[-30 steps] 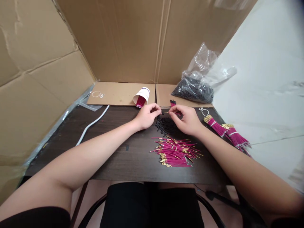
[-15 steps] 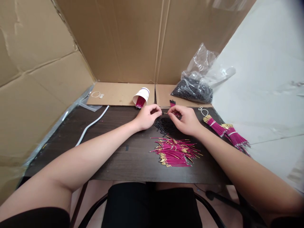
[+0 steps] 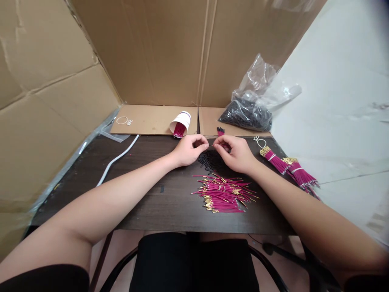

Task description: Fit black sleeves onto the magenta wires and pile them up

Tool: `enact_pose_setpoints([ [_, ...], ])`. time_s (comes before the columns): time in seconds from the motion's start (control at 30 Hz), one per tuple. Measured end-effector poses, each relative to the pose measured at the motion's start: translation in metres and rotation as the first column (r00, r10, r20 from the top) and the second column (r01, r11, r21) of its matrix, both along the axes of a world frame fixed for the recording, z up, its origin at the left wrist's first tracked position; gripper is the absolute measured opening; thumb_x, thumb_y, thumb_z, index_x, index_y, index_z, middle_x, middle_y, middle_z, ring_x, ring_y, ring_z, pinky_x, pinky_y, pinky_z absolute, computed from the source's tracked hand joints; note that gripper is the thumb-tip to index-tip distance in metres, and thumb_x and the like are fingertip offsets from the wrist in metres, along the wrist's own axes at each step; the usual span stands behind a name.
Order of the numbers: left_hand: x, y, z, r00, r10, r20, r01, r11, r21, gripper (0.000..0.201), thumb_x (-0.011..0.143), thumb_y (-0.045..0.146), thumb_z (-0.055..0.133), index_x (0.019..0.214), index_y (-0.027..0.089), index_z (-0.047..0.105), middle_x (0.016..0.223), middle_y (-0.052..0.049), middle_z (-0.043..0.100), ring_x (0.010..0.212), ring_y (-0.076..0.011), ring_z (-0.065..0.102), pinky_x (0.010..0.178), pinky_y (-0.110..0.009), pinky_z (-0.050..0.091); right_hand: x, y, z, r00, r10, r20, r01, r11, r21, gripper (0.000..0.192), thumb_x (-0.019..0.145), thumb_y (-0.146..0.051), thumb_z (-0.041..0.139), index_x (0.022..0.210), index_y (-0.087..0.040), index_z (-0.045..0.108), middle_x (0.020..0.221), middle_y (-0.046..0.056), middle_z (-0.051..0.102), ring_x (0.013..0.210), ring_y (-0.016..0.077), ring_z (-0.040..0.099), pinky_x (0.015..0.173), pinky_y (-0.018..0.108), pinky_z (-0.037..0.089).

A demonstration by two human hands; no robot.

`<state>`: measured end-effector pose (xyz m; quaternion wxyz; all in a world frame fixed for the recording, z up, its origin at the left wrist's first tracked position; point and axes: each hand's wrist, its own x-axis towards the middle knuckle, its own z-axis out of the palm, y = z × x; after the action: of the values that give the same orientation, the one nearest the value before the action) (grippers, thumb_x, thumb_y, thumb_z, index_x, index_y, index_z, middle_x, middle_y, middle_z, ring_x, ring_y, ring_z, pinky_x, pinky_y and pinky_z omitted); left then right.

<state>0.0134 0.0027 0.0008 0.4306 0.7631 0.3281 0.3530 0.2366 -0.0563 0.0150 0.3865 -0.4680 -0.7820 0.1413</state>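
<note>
My left hand [image 3: 191, 151] is closed in a pinch on a small black sleeve [image 3: 210, 145]. Facing it, my right hand [image 3: 235, 154] pinches a magenta wire, mostly hidden by the fingers; the fingertips of both hands nearly meet at the sleeve. Right below them lies a heap of short black sleeves [image 3: 208, 163]. Closer to my body is a loose pile of magenta wires [image 3: 225, 202] with gold terminals, some lying crosswise. Just beyond my right hand, several magenta wires with black ends [image 3: 221, 131] rest partly hidden.
A white paper cup [image 3: 181, 118] lies tipped over with magenta wires inside. A clear bag of black sleeves [image 3: 247, 115] sits at the back right. Banded wire bundles [image 3: 299, 172] lie at the right edge. A white cable [image 3: 117, 160] crosses the left side. Cardboard walls [image 3: 152, 52] stand behind.
My two hands have come slightly closer together. The gold wire tip that showed between them is now hidden at the black sleeve.
</note>
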Motion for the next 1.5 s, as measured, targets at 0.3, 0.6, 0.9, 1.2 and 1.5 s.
enact_pose_setpoints([
  [0.3, 0.001, -0.002, 0.002, 1.0, 0.008, -0.017, -0.009, 1.0, -0.006, 0.012, 0.096, 0.027, 0.073, 0.094, 0.015, 0.075, 0.081, -0.003, 0.069, 0.073, -0.0149, 0.054, 0.078, -0.033, 0.049, 0.0, 0.0, -0.001, 1.0, 0.005, -0.007, -0.005, 1.0, -0.03, 0.016, 0.103, -0.03, 0.063, 0.096, -0.019, 0.072, 0.08, 0.004, 0.071, 0.068, 0.0168, 0.058, 0.068, 0.033, 0.044],
  [0.6, 0.001, -0.002, -0.001, 1.0, 0.02, -0.001, -0.02, 1.0, -0.002, 0.011, 0.095, 0.024, 0.071, 0.09, 0.015, 0.073, 0.079, -0.002, 0.068, 0.071, -0.0141, 0.053, 0.075, -0.032, 0.048, 0.01, 0.004, 0.003, 0.996, 0.012, 0.088, -0.009, 1.0, -0.03, 0.015, 0.101, -0.031, 0.066, 0.091, -0.02, 0.072, 0.078, 0.004, 0.07, 0.068, 0.0175, 0.056, 0.07, 0.035, 0.044],
  [0.9, 0.002, -0.002, -0.001, 1.0, 0.018, -0.016, -0.018, 1.0, -0.003, 0.01, 0.094, 0.022, 0.072, 0.087, 0.015, 0.074, 0.078, -0.003, 0.068, 0.071, -0.0143, 0.054, 0.075, -0.033, 0.049, 0.012, 0.006, 0.003, 0.991, -0.043, 0.123, 0.049, 0.998, -0.045, 0.016, 0.099, -0.03, 0.073, 0.088, -0.021, 0.08, 0.067, 0.001, 0.065, 0.061, 0.0161, 0.053, 0.069, 0.036, 0.041],
  [1.2, 0.001, -0.002, -0.001, 0.997, 0.074, -0.008, -0.073, 0.997, 0.029, 0.01, 0.093, 0.022, 0.071, 0.085, 0.015, 0.072, 0.077, -0.003, 0.068, 0.068, -0.0137, 0.052, 0.072, -0.032, 0.048, 0.015, 0.008, 0.002, 0.992, 0.073, 0.098, -0.072, 0.997, -0.004, 0.014, 0.1, -0.03, 0.071, 0.09, -0.021, 0.072, 0.084, 0.004, 0.07, 0.072, 0.0177, 0.058, 0.071, 0.035, 0.046],
  [1.5, 0.002, -0.002, -0.003, 0.997, 0.081, -0.006, -0.081, 0.997, 0.014, 0.011, 0.092, 0.023, 0.072, 0.086, 0.015, 0.074, 0.077, -0.003, 0.069, 0.067, -0.0137, 0.052, 0.071, -0.032, 0.049, 0.023, 0.012, 0.006, 0.99, 0.105, 0.09, -0.101, 0.994, -0.048, 0.013, 0.098, -0.029, 0.073, 0.089, -0.021, 0.077, 0.084, 0.004, 0.074, 0.073, 0.0188, 0.063, 0.072, 0.036, 0.048],
])
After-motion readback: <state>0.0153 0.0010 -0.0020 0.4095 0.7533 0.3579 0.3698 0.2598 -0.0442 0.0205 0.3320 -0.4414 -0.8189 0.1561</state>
